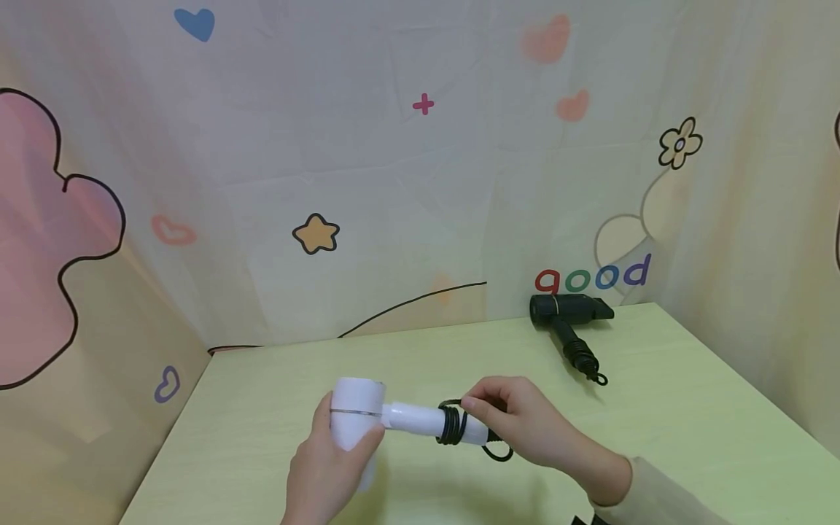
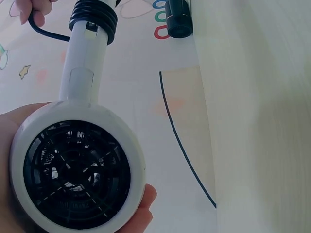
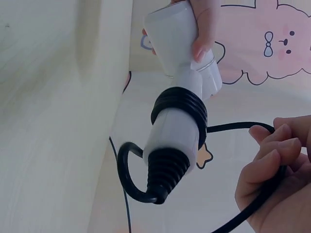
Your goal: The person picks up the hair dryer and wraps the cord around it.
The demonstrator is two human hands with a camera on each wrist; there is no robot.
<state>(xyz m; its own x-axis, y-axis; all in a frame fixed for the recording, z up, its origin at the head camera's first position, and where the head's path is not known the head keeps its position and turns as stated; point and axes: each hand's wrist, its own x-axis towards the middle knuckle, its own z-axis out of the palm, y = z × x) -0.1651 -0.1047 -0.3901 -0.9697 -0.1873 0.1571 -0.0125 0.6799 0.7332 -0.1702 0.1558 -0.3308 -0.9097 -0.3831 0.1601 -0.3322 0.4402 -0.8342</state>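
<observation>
A white hair dryer (image 1: 413, 419) is held up over the table, its handle pointing right. My left hand (image 1: 331, 459) grips the dryer's body; in the left wrist view the black round grille (image 2: 77, 174) at its back faces the camera. Several turns of black cord (image 1: 451, 425) wrap the handle. My right hand (image 1: 518, 419) pinches a free stretch of that cord beside the handle, and in the right wrist view its fingers (image 3: 272, 155) curl round it. A short cord loop (image 3: 127, 170) leaves the ribbed sleeve at the handle's end.
A black hair dryer (image 1: 571, 310) lies at the table's back right, cord wound round its handle. The pale green table (image 1: 249, 415) meets a printed curtain (image 1: 394, 182) at the back and sides. A dark object (image 1: 584, 520) shows at the bottom edge.
</observation>
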